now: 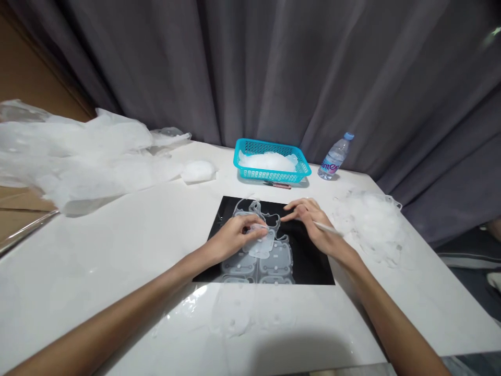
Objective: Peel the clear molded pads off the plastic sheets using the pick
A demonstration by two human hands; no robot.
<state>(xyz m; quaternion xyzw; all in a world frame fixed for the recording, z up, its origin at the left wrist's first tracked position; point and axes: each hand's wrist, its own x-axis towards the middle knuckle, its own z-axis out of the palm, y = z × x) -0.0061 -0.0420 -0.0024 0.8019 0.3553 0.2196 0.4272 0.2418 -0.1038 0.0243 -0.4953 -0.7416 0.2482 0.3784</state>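
Note:
My left hand (237,235) pinches a small translucent plastic piece (261,244) between thumb and fingers. Beneath it, a clear plastic sheet with rounded cut-out shapes (276,258) lies partly on a black mat (309,261) and runs over its near edge onto the table. My right hand (313,222) is at the mat's right side. A slim white pen-shaped tool (327,228) rests in its grip, while the index finger reaches left toward the sheet's upper outline. The tool's tip is hidden by the hand.
A blue basket (239,156) with white plastic pieces stands at the back, and small snips (278,185) lie before it. Right of it is a water bottle (334,159). Plastic scraps (371,224) pile at right; large plastic bags (97,162) cover the left of the white table (129,224).

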